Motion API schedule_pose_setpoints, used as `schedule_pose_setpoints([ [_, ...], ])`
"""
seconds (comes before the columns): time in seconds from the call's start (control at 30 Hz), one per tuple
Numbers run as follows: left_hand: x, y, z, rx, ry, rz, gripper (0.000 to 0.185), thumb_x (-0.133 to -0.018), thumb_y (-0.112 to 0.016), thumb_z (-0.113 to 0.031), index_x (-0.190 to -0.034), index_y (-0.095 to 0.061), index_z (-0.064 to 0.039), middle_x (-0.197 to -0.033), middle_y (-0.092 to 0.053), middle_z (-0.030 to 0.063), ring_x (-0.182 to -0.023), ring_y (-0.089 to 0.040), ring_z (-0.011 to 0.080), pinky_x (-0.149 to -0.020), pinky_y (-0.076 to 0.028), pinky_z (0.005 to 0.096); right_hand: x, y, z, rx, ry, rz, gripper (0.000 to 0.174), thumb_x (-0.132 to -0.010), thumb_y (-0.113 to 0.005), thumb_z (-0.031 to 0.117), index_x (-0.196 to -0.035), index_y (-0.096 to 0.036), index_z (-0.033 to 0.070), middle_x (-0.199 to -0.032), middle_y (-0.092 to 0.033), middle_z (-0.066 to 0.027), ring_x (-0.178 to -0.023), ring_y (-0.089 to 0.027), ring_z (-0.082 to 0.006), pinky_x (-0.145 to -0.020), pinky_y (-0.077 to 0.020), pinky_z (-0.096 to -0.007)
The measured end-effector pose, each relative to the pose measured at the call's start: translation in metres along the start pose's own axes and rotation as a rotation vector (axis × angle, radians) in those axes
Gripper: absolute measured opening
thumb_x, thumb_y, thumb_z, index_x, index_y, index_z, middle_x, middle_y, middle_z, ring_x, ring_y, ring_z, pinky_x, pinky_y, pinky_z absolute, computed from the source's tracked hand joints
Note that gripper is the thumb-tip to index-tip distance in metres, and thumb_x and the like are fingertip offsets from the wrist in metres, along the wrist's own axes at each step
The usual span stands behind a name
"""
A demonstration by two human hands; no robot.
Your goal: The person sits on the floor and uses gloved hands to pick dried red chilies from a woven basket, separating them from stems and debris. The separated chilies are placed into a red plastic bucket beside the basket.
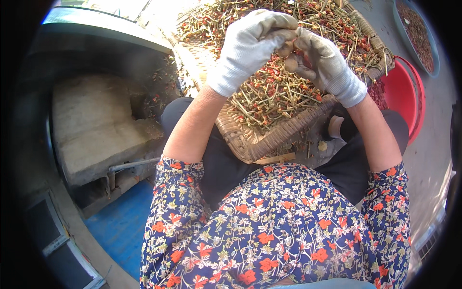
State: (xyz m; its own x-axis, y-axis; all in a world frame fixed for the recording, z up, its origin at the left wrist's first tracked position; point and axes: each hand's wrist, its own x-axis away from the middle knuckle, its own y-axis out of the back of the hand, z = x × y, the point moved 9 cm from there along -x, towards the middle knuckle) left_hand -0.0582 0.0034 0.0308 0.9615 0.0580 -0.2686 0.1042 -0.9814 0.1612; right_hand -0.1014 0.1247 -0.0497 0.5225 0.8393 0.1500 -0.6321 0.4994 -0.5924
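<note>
A shallow rectangular wicker tray [240, 139] lies before me, heaped with dry plant stems [270, 101] mixed with red bits. Above the heap, my left hand [254, 47], in a white knit glove with soiled fingers, has its fingers bent. My right hand [321, 61], gloved alike, meets it fingertip to fingertip. A little red shows between the right thumb and fingers, so something small and red seems to be there; its shape is mostly hidden. Whether the left fingers pinch anything cannot be seen.
Beside the tray at right stands a red plastic basin [400, 97] with dark red pieces inside. A light blue basin [435, 54] of reddish-brown material is at the upper right. A concrete block structure [97, 133] stands at left, near a blue surface [119, 224].
</note>
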Motion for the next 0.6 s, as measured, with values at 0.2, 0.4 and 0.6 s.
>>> schedule_pose_setpoints([
  [0.2, -0.015, -0.005, -0.027, -0.597, -0.385, -0.002, 0.018, -0.092, -0.075, -0.012, -0.11, -0.079, -0.011, -0.099, -0.075, 0.0064, -0.087, -0.073, 0.0266, -0.079, -0.058, 0.0354, -0.016, 0.006, 0.0, -0.212, 0.047, -0.103, 0.033, -0.113, -0.037, 0.036, -0.123, -0.056, 0.011, -0.105, -0.072, -0.0087, -0.078, -0.075, -0.0174, -0.046, -0.0453, -0.0208],
  [0.4, -0.027, 0.003, -0.035, -0.726, -0.478, 0.028, 0.021, -0.097, -0.07, -0.03, -0.108, -0.081, -0.016, -0.103, -0.077, 0.0057, -0.097, -0.071, 0.0287, -0.091, -0.055, 0.0403, -0.035, 0.007, 0.022, -0.31, 0.116, -0.036, 0.028, -0.112, -0.045, 0.03, -0.115, -0.063, 0.009, -0.101, -0.07, -0.002, -0.073, -0.07, -0.013, -0.045, -0.0433, -0.02],
  [0.6, -0.033, 0.053, 0.02, -0.101, 0.097, -0.214, 0.029, -0.106, -0.066, -0.031, -0.116, -0.077, -0.006, -0.112, -0.077, 0.0048, -0.102, -0.069, 0.0129, -0.093, -0.056, 0.0305, -0.044, 0.023, 0.054, -0.296, 0.177, -0.137, 0.03, -0.11, -0.049, 0.018, -0.129, -0.059, -0.004, -0.08, -0.055, 0.0027, -0.058, -0.045, -0.0032, -0.042, -0.0345, -0.0167],
])
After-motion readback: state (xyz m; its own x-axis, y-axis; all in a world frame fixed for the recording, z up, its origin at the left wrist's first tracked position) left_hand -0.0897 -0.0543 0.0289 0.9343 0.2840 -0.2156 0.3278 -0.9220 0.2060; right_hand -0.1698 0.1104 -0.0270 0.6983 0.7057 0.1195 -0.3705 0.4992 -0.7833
